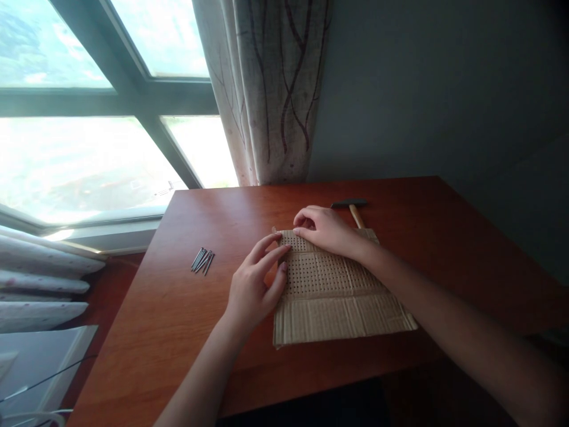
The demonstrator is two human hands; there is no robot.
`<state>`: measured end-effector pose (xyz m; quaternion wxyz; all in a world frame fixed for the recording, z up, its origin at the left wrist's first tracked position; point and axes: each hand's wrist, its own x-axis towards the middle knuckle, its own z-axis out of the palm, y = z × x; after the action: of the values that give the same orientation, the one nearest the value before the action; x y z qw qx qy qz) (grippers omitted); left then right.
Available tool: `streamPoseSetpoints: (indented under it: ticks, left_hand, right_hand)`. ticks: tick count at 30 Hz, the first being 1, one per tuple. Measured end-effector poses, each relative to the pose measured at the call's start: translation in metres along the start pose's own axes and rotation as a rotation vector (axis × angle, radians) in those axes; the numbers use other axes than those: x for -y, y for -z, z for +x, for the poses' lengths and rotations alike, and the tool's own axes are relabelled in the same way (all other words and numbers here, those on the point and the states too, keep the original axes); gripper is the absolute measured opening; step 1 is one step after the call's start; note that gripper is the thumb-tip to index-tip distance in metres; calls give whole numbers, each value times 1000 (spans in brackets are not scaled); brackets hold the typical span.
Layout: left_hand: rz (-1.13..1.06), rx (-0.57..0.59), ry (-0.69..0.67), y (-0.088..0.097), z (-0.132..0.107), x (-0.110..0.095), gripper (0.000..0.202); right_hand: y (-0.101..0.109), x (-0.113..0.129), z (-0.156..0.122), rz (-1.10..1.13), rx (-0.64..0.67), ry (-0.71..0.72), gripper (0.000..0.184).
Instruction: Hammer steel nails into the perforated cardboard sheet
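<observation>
A piece of corrugated cardboard (342, 317) lies on the wooden table, with rows of small dark holes over its upper part and a plain strip at the near side. My left hand (255, 281) rests at its left edge, fingers and thumb spread and their tips touching the surface. At the far edge is my right hand (326, 231), its fingers curled and the thumb on the cardboard's border, closed around that edge. A small clear scrap (274, 230), perhaps tape, sticks out at the far left corner.
Several metal nails (203, 260) lie in a small pile left of the cardboard. Behind it is a hammer (354, 212) with a dark head and wooden handle. The reddish-brown table (178, 332) stands by a window (80, 160), a patterned curtain (280, 89) and a wall.
</observation>
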<state>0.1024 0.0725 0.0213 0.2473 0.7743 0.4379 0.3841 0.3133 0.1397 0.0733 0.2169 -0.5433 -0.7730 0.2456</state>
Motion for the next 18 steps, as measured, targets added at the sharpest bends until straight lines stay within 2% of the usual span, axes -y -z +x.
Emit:
streamPoseSetpoints:
  ticks: [2, 4, 10, 13, 18]
  left_hand:
    - [36, 4, 4, 1, 0, -2, 33]
    - [54, 3, 3, 2, 0, -3, 34]
    - [60, 5, 3, 2, 0, -7, 35]
    - [36, 8, 3, 2, 0, -5, 34]
    - [-72, 21, 4, 1, 1, -3, 32]
  right_hand:
    - [-2, 5, -15, -120, -104, 118, 12]
    - [-3, 11, -35, -237, -137, 191, 17]
    - [-9, 22, -95, -400, -149, 169, 31]
    - [-17, 18, -107, -439, -169, 159, 35]
    - [-28, 14, -109, -468, -208, 143, 36]
